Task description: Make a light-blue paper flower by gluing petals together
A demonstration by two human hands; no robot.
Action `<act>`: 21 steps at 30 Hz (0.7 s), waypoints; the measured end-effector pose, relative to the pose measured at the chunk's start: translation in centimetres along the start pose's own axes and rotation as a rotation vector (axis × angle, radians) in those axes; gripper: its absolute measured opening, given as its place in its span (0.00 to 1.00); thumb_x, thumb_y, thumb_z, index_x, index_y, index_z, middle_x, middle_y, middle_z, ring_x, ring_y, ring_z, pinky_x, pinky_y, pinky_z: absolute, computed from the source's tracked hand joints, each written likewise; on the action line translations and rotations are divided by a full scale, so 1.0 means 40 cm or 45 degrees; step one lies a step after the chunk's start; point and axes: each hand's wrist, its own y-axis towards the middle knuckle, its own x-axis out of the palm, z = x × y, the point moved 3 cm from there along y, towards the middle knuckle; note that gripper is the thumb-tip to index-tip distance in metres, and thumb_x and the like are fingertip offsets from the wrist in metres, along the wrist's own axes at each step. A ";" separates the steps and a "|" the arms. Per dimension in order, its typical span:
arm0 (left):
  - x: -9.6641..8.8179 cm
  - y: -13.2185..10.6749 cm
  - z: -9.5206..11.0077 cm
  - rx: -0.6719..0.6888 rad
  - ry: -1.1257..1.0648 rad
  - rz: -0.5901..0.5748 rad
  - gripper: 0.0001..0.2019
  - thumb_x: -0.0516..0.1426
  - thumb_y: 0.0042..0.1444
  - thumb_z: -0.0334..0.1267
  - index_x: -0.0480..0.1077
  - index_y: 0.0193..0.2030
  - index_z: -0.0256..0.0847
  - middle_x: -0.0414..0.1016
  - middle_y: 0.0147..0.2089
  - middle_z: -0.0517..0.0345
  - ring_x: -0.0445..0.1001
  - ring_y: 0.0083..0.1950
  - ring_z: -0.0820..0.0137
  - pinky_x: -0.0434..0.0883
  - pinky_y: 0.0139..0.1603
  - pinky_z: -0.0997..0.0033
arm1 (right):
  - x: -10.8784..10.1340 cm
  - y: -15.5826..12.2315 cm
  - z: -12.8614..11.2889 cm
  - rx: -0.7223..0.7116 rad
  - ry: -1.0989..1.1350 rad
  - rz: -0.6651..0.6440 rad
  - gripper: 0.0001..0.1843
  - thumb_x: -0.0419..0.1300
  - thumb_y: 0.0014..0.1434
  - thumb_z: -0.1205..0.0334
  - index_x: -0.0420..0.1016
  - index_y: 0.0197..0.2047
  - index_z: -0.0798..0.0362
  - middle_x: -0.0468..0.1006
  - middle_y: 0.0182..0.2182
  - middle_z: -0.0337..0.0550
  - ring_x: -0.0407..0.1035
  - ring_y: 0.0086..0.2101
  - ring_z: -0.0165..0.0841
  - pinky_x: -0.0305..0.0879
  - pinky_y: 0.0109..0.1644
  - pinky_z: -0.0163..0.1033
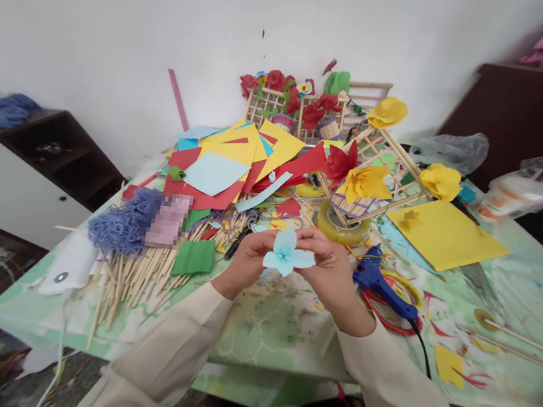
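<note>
A light blue paper flower [288, 257] with several pointed petals is held up over the near middle of the table. My left hand [247, 259] pinches it from the left, its fingertips partly hidden behind the petals. From the right, my right hand [327, 265] grips the same flower, with fingers curled behind and the thumb near the lower petal. Just right of that hand lies a blue glue gun [381, 283] with a black cord. A roll of yellowish tape [343, 226] sits behind my hands.
Wooden sticks [131, 285], purple yarn [122, 219] and folded green paper [194, 257] lie left. Coloured paper sheets [216, 173] pile behind. Stick trellises [393, 158] with paper flowers stand at the back. A yellow sheet [453, 239] and a bagged cup [509, 196] are right.
</note>
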 end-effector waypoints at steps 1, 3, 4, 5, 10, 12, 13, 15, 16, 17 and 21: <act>0.000 0.002 0.006 0.045 0.024 -0.007 0.11 0.66 0.45 0.46 0.75 0.24 0.41 0.74 0.26 0.58 0.69 0.28 0.72 0.69 0.37 0.66 | -0.001 -0.001 0.000 0.013 0.038 -0.006 0.07 0.71 0.43 0.62 0.82 0.30 0.44 0.77 0.33 0.41 0.71 0.36 0.34 0.66 0.44 0.45; -0.001 0.008 0.021 0.147 0.055 -0.038 0.11 0.65 0.46 0.45 0.74 0.23 0.41 0.73 0.25 0.58 0.69 0.27 0.72 0.69 0.37 0.65 | -0.002 -0.001 0.002 0.033 0.115 -0.024 0.07 0.71 0.43 0.61 0.82 0.28 0.44 0.77 0.32 0.40 0.70 0.36 0.33 0.66 0.44 0.44; 0.000 0.011 0.028 0.194 0.057 -0.072 0.10 0.65 0.47 0.44 0.73 0.22 0.41 0.73 0.24 0.58 0.69 0.28 0.71 0.68 0.38 0.65 | -0.003 0.000 0.002 0.043 0.150 -0.038 0.07 0.72 0.42 0.62 0.82 0.28 0.44 0.77 0.32 0.39 0.70 0.35 0.33 0.66 0.45 0.44; 0.002 0.014 0.033 0.229 0.054 -0.117 0.10 0.65 0.48 0.42 0.73 0.22 0.41 0.73 0.24 0.57 0.70 0.28 0.71 0.68 0.39 0.64 | -0.004 0.001 0.004 0.054 0.181 -0.058 0.07 0.72 0.41 0.62 0.82 0.27 0.44 0.77 0.31 0.38 0.70 0.35 0.32 0.65 0.45 0.43; 0.008 0.019 0.034 0.252 -0.001 -0.192 0.09 0.65 0.48 0.42 0.74 0.23 0.41 0.73 0.23 0.57 0.70 0.29 0.70 0.68 0.38 0.65 | -0.005 0.010 0.024 0.185 0.322 -0.122 0.09 0.73 0.37 0.63 0.81 0.25 0.46 0.78 0.29 0.37 0.70 0.33 0.32 0.66 0.43 0.41; 0.006 0.016 0.022 0.192 0.035 -0.106 0.08 0.66 0.46 0.41 0.75 0.23 0.41 0.74 0.25 0.58 0.69 0.28 0.72 0.68 0.37 0.67 | -0.005 0.012 0.036 0.247 0.315 -0.077 0.10 0.73 0.36 0.64 0.81 0.26 0.47 0.78 0.30 0.38 0.71 0.34 0.32 0.66 0.43 0.41; 0.004 0.013 0.014 0.149 0.062 -0.049 0.07 0.67 0.45 0.41 0.76 0.24 0.41 0.75 0.25 0.58 0.68 0.28 0.73 0.68 0.37 0.68 | -0.006 0.012 0.041 0.264 0.294 -0.043 0.11 0.73 0.36 0.65 0.81 0.27 0.47 0.79 0.30 0.38 0.71 0.34 0.33 0.66 0.42 0.41; -0.001 0.009 -0.001 0.061 0.078 0.089 0.07 0.67 0.44 0.40 0.77 0.25 0.40 0.76 0.27 0.58 0.69 0.28 0.73 0.69 0.37 0.69 | -0.006 0.011 0.048 0.265 0.244 0.028 0.13 0.72 0.37 0.66 0.80 0.30 0.48 0.79 0.31 0.38 0.70 0.34 0.33 0.66 0.42 0.41; -0.004 0.007 -0.008 0.023 0.055 0.164 0.07 0.67 0.44 0.40 0.77 0.26 0.40 0.76 0.28 0.58 0.69 0.29 0.73 0.69 0.37 0.69 | -0.007 0.009 0.051 0.245 0.216 0.064 0.12 0.71 0.38 0.66 0.80 0.31 0.48 0.78 0.31 0.38 0.70 0.34 0.33 0.65 0.42 0.41; -0.007 0.006 -0.013 -0.009 0.014 0.239 0.07 0.67 0.43 0.41 0.77 0.27 0.41 0.77 0.29 0.58 0.70 0.30 0.72 0.69 0.38 0.68 | -0.007 0.008 0.052 0.213 0.182 0.099 0.12 0.71 0.39 0.66 0.80 0.31 0.48 0.78 0.31 0.38 0.70 0.34 0.33 0.65 0.42 0.41; -0.007 0.003 -0.027 -0.089 -0.113 0.404 0.07 0.67 0.44 0.40 0.77 0.28 0.41 0.77 0.32 0.58 0.73 0.35 0.71 0.69 0.42 0.67 | 0.002 0.005 0.048 0.017 -0.003 0.179 0.10 0.70 0.42 0.65 0.80 0.31 0.48 0.78 0.32 0.39 0.68 0.34 0.32 0.64 0.41 0.40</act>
